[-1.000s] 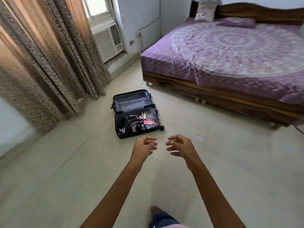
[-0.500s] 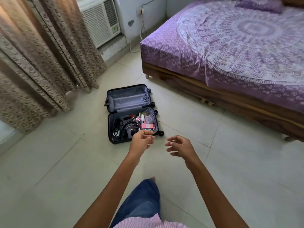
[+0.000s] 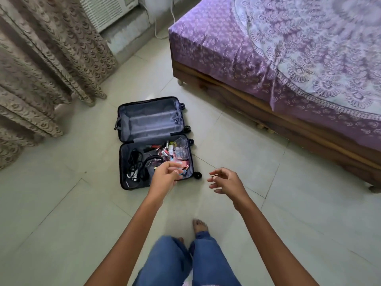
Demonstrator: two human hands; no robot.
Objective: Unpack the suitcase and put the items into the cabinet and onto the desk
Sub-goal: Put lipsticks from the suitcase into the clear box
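Suitcase [image 3: 150, 120] was seen lying open beyond the left hand [image 3: 165, 175], which, like the right hand [image 3: 225, 180] beside it, was held loosely curled and empty; crouching close before loose items [image 3: 173, 150] were grasped was judged advisable.

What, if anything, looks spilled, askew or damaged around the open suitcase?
Nothing stands out. The black hard-shell suitcase lies open flat on the pale tiled floor; the small colourful tubes and black cables all sit inside its near half, none spilled.
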